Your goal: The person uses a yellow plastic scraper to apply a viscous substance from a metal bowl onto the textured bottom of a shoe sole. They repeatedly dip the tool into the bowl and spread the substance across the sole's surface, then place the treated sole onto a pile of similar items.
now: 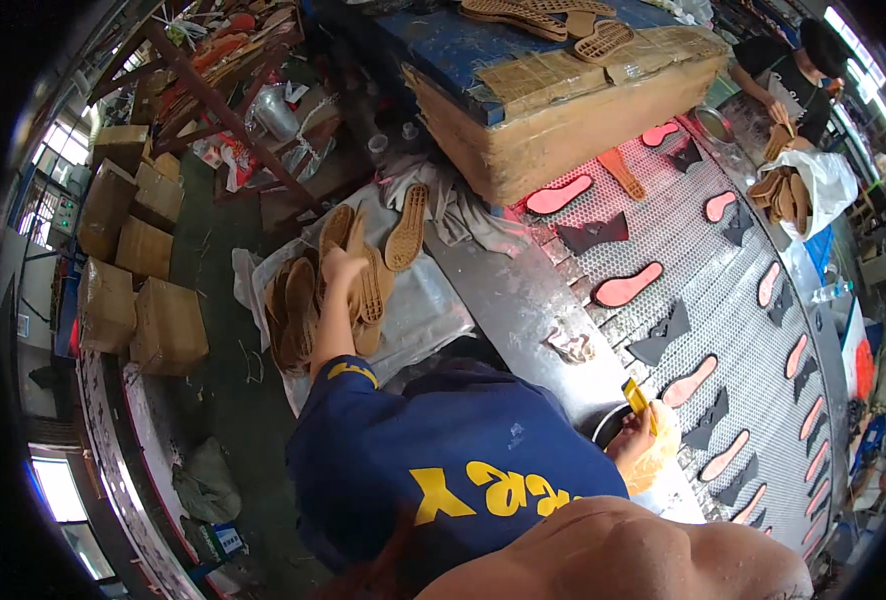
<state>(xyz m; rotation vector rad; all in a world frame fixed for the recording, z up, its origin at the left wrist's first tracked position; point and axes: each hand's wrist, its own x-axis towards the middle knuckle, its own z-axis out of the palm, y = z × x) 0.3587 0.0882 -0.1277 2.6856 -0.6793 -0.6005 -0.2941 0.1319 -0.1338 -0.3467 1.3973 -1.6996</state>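
On the left, my left hand [343, 266] closes on a brown shoe sole [357, 232] standing on edge among several others. The pile of brown soles [301, 298] lies around that hand, and a single sole [406, 228] rests to its right. At the lower right, my right hand [635, 438] grips a yellow flat-handled tool [638, 398]; its working end cannot be made out. Next to that hand is a dark-rimmed round container [610, 424], partly hidden by my arm. Crumpled yellowish plastic [663, 450] sits just beyond my fingers.
A mesh conveyor [703, 290] carries pink insoles [628, 286] and black cut pieces [663, 334]. A cardboard-edged box housing [563, 130] spans its far end, with soles on top. Across the belt, a person [798, 85] handles soles by a white sack [828, 185]. Cartons [168, 325] stand left.
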